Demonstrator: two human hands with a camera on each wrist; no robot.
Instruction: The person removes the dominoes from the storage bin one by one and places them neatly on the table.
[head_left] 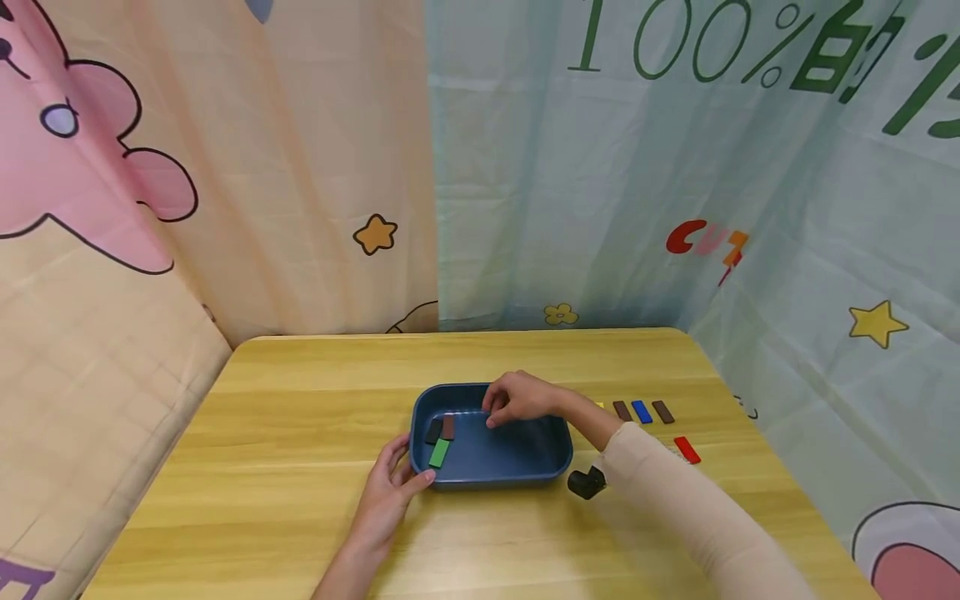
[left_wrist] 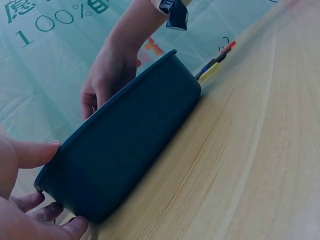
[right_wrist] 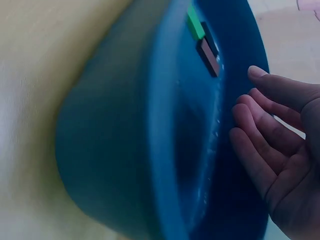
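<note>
Writing: a green "100%" (head_left: 690,42) stands on the curtain (head_left: 525,183), upper right of the head view; green characters after it are cut by the frame edge.
Small letters: red, pink and orange letters (head_left: 678,237) are right of centre; the first looks like a "C", the others I cannot read.
Tray: one blue tray (head_left: 498,454), on the surface (head_left: 247,483), at the lower centre of the head view.
Blocks in tray: three, at its left end: one black block (head_left: 433,431), one green block (head_left: 439,453), one brown block (head_left: 447,427).
Blocks outside: five can be seen, right of the tray: two brown blocks (head_left: 663,412), one blue block (head_left: 641,412), one red block (head_left: 687,450), one yellow block (left_wrist: 209,71), mostly hidden by the arm in the head view.
Left hand: the left hand (head_left: 387,487) grasps the tray at its left end, thumb on the rim, the other fingers against the outer wall.
Right hand: the right hand (head_left: 522,395) is over the tray's far side; its fingers are loosely bent, released, with nothing between them.
Stars: two, one orange star (head_left: 375,234) left of centre, one yellow star (head_left: 879,323) at the right.
</note>
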